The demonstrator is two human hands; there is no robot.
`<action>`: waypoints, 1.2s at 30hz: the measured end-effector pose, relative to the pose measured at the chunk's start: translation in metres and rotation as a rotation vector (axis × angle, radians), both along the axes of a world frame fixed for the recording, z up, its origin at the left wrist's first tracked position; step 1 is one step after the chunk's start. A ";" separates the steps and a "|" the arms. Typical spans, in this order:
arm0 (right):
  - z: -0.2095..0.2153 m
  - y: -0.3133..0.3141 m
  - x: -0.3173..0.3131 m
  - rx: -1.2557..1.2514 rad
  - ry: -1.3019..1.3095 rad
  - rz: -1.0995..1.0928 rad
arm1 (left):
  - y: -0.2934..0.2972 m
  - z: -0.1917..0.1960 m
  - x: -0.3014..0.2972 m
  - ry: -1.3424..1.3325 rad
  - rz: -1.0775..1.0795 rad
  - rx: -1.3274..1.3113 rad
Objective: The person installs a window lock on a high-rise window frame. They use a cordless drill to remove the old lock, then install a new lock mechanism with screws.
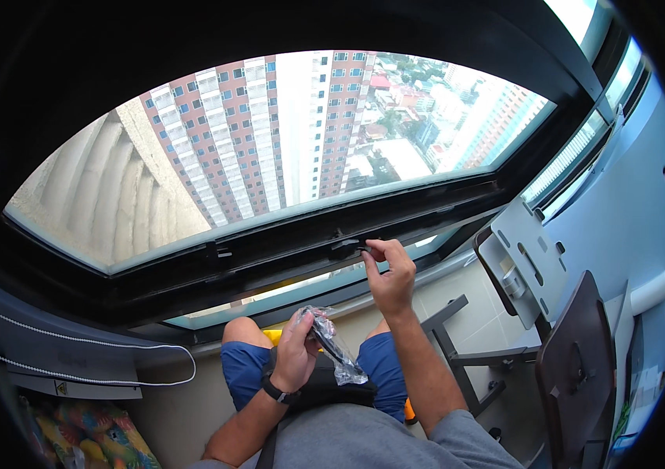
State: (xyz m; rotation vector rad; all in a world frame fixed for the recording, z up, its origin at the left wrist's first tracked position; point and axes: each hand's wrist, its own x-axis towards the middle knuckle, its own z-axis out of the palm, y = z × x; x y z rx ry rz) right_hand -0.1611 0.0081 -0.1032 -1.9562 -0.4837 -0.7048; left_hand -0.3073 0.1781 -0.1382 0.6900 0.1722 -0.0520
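My left hand [296, 358], with a dark watch on its wrist, is closed round a crumpled clear plastic bag [339, 353] above my lap. Something dark and long shows inside the bag, but I cannot make out its kind. My right hand [392, 275] reaches forward to the black window frame [270, 259]. Its thumb and fingers pinch a small dark piece [364, 248] close beside a black fitting [343, 247] on the frame's lower rail. Whether that piece is fixed to the frame, I cannot tell.
Beyond the glass stand tall buildings [301, 125]. A beaded white cord [194, 363] hangs at the left, above a colourful patterned bag [90, 430]. On the right are a light-coloured stand [524, 258], its dark metal legs [454, 348] and a dark brown panel [579, 371].
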 end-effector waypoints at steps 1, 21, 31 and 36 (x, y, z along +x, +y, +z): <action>-0.001 -0.001 0.000 0.019 -0.009 0.012 | 0.001 -0.001 0.000 0.002 -0.003 0.000; 0.027 -0.027 -0.129 0.313 0.764 0.352 | 0.003 0.000 -0.003 -0.222 -0.097 0.276; 0.028 -0.018 -0.133 0.017 0.142 0.419 | -0.012 0.011 -0.013 -0.232 0.280 0.302; 0.031 -0.011 -0.147 -0.017 0.484 0.414 | -0.008 0.014 -0.015 -0.403 0.252 0.349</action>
